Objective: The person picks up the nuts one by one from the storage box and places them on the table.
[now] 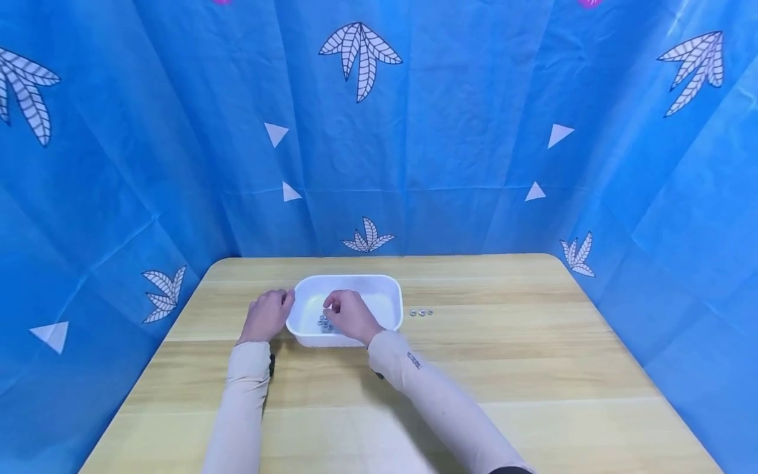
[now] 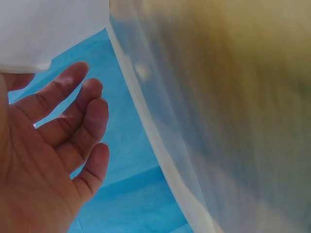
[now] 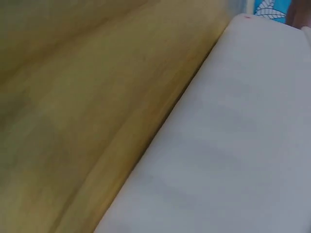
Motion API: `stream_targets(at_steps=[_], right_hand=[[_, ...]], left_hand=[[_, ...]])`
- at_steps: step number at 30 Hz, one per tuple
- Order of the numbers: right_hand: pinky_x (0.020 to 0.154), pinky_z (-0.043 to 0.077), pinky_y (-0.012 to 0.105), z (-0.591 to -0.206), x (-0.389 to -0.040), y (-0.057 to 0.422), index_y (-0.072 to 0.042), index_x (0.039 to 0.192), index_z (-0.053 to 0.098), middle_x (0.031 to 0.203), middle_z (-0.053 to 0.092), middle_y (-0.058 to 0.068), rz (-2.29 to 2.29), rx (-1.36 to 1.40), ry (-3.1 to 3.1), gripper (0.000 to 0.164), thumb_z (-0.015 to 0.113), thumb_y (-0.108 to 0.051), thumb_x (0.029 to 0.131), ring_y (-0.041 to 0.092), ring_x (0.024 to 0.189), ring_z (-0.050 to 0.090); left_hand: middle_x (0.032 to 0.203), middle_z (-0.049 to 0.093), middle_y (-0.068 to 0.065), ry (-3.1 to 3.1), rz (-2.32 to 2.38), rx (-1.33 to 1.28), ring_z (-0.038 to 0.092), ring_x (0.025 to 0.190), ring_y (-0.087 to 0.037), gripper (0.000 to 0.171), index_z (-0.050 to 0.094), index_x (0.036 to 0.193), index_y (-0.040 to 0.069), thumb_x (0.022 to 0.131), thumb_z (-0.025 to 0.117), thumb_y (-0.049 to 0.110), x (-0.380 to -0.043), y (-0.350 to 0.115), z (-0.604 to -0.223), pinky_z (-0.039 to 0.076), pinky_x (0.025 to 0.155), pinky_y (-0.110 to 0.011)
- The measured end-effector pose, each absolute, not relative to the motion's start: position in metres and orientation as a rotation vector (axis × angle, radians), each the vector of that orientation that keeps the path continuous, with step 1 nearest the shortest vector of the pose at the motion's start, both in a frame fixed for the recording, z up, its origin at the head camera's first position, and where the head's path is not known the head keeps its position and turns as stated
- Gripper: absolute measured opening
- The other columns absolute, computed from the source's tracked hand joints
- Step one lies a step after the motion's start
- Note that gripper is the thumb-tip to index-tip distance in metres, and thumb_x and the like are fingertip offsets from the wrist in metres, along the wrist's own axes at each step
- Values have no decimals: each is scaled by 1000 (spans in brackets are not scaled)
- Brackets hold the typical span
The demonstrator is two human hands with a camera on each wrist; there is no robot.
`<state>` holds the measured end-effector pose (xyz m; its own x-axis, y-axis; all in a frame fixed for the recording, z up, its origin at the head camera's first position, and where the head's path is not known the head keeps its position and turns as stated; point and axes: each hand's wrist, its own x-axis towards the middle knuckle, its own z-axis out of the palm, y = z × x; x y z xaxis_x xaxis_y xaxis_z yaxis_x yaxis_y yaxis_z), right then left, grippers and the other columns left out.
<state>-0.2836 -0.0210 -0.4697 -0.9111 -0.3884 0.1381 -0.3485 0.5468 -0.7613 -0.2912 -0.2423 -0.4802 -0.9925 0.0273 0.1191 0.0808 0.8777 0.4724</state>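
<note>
A white plastic basin (image 1: 387, 289) stands on the table, with several small metal nuts (image 1: 324, 323) grouped on its floor. My right hand (image 1: 352, 316) reaches over the near rim into it, thumb and forefinger bent together close above the nuts; I cannot tell whether a nut is between them. At the basin's left end, my left hand (image 1: 269, 313) touches the rim. The left wrist view shows that hand's palm (image 2: 39, 160) with loosely bent fingers, the thumb partly hidden behind the basin's edge (image 2: 29, 68). Basin wall fills much of the right wrist view, where the right hand's fingers are out of sight.
Three small metal nuts (image 1: 422, 313) lie in a row on the wooden table (image 1: 503, 368), right of the basin. Blue patterned curtains (image 1: 462, 131) hang behind the table and along both sides.
</note>
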Motion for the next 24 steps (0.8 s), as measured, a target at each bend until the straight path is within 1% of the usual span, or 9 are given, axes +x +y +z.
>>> stream_targets(at_steps=[2, 6, 9, 13, 15, 18, 21, 24], right_hand=[[75, 50, 22, -469, -283, -22, -5, 102, 75, 85, 68, 3, -1289, -632, 2735, 9, 71, -11, 97, 12, 78, 57], [75, 50, 22, -469, -284, -23, -5, 103, 75, 89, 69, 3, -1213, -601, 2726, 10, 73, -12, 96, 12, 80, 58], [71, 49, 21, -471, -285, -24, -4, 103, 76, 86, 69, 2, -1156, -627, 2709, 13, 76, -13, 94, 12, 77, 58], [67, 48, 21, -473, -286, -25, -3, 101, 77, 80, 69, 1, -1128, -647, 2697, 16, 80, -15, 90, 11, 72, 57], [69, 48, 22, -473, -286, -25, -4, 99, 77, 80, 69, 1, -1126, -636, 2681, 17, 82, -15, 88, 11, 73, 58], [75, 51, 23, -473, -286, -26, -4, 100, 77, 84, 71, 1, -1109, -620, 2658, 19, 84, -15, 86, 11, 75, 60], [81, 54, 25, -472, -286, -27, -3, 100, 78, 88, 75, 3, -1099, -622, 2640, 21, 86, -14, 84, 11, 76, 62], [84, 54, 24, -471, -287, -27, -4, 100, 78, 89, 77, 3, -1080, -637, 2633, 22, 87, -15, 83, 9, 77, 63]], left_hand=[[106, 71, -22, -2939, -758, -88, 66, 97, -36, 56, 69, 119, -5, 112, 34, 39, -291, -242, -479, 50, 92, -57], [107, 71, -22, -2943, -765, -78, 67, 97, -35, 57, 69, 119, -4, 112, 34, 40, -291, -242, -478, 52, 89, -54], [108, 71, -22, -2945, -768, -64, 67, 98, -35, 57, 68, 121, -4, 112, 34, 40, -290, -242, -478, 53, 88, -52], [104, 71, -21, -2935, -775, -69, 66, 93, -34, 57, 69, 117, -4, 112, 34, 41, -290, -241, -479, 54, 85, -50], [103, 71, -21, -2932, -773, -75, 66, 91, -33, 57, 69, 116, -4, 112, 34, 40, -290, -241, -479, 54, 83, -50], [102, 71, -21, -2933, -765, -74, 66, 90, -32, 56, 70, 115, -4, 112, 35, 40, -290, -242, -480, 55, 81, -49], [104, 71, -22, -2935, -755, -75, 66, 91, -32, 56, 69, 116, -5, 112, 34, 39, -291, -243, -481, 55, 82, -50], [104, 71, -22, -2937, -750, -73, 67, 92, -33, 56, 69, 117, -5, 112, 35, 39, -291, -243, -481, 55, 83, -50]])
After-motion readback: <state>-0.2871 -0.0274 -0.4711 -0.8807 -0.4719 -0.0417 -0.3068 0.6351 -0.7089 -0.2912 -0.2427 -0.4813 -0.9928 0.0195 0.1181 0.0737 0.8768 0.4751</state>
